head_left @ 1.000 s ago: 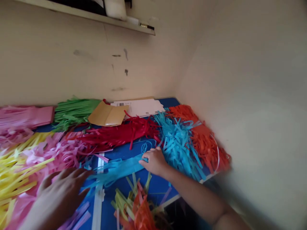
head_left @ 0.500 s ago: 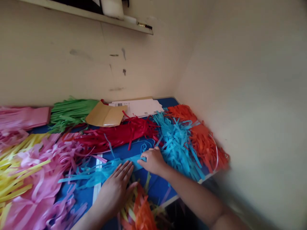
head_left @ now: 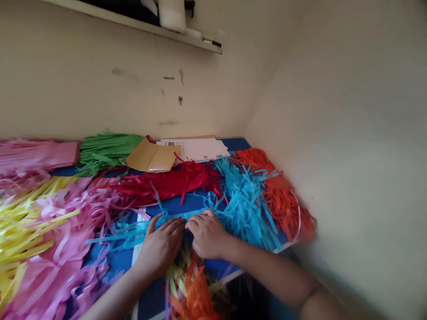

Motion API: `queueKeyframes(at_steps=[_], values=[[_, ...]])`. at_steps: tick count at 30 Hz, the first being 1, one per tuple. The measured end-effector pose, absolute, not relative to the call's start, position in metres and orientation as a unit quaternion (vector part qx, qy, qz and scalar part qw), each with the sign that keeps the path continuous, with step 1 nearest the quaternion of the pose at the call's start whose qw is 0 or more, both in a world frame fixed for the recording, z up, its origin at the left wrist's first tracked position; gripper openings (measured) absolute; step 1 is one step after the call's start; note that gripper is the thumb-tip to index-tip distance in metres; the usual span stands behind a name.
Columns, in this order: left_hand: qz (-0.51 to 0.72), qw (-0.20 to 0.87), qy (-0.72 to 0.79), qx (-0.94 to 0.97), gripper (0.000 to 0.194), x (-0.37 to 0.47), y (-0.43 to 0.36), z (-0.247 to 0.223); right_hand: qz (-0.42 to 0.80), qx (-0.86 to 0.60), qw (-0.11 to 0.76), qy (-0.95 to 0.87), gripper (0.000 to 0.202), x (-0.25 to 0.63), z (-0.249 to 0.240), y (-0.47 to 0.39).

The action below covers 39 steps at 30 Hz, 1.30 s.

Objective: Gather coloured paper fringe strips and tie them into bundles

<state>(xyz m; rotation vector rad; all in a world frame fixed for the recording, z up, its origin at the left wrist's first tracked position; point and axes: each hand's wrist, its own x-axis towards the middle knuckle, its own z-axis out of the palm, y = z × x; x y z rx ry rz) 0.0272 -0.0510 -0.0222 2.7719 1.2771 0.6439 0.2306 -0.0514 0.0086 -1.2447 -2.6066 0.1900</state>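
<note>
On the blue table [head_left: 213,268], near its front edge, lies a strip of light-blue fringed tissue paper [head_left: 128,235]. My left hand [head_left: 163,244] rests on the strip's middle, its fingers bent and close together over the paper. Right beside it, my right hand [head_left: 207,233] has its fingers curled down on the paper's near edge, the fingertips of both hands nearly touching. The paper beneath the fingers is mostly hidden. A multicoloured bundle of orange and yellow strips [head_left: 196,289] hangs just below my hands.
Around lie fringed papers in red [head_left: 167,182], light blue [head_left: 245,204], orange [head_left: 283,200], green [head_left: 110,149], pink [head_left: 55,226] and yellow [head_left: 26,213]. A brown envelope [head_left: 153,155] and white card [head_left: 200,149] sit at the back. Overhead is a wall shelf [head_left: 133,24].
My left hand has turned from lying flat to curling over the paper. My right hand has shifted left and towards me, closing the gap between them. The view has moved slightly.
</note>
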Motion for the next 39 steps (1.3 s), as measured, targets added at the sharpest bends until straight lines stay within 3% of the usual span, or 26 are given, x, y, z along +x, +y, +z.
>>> queueKeyframes(at_steps=[6, 15, 20, 27, 39], values=[[0.180, 0.011, 0.412, 0.893, 0.033, 0.025, -0.040, -0.012, 0.113, -0.410, 0.101, -0.899, 0.038, 0.247, -0.001, -0.030], [0.196, -0.046, 0.425, 0.883, 0.027, 0.011, -0.029, -0.019, 0.107, -0.417, 0.145, -0.891, 0.028, 0.246, -0.007, -0.025], [0.219, 0.010, 0.470, 0.855, 0.023, 0.004, -0.027, -0.022, 0.120, -0.470, 0.139, -0.864, 0.009, 0.251, -0.008, -0.018], [0.199, 0.036, 0.538, 0.818, 0.042, 0.004, -0.013, -0.026, 0.130, -0.568, 0.107, -0.805, 0.021, 0.248, -0.001, -0.009], [0.169, 0.014, 0.562, 0.809, 0.039, 0.011, -0.011, -0.023, 0.128, -0.593, 0.102, -0.788, 0.013, 0.242, -0.004, -0.003]])
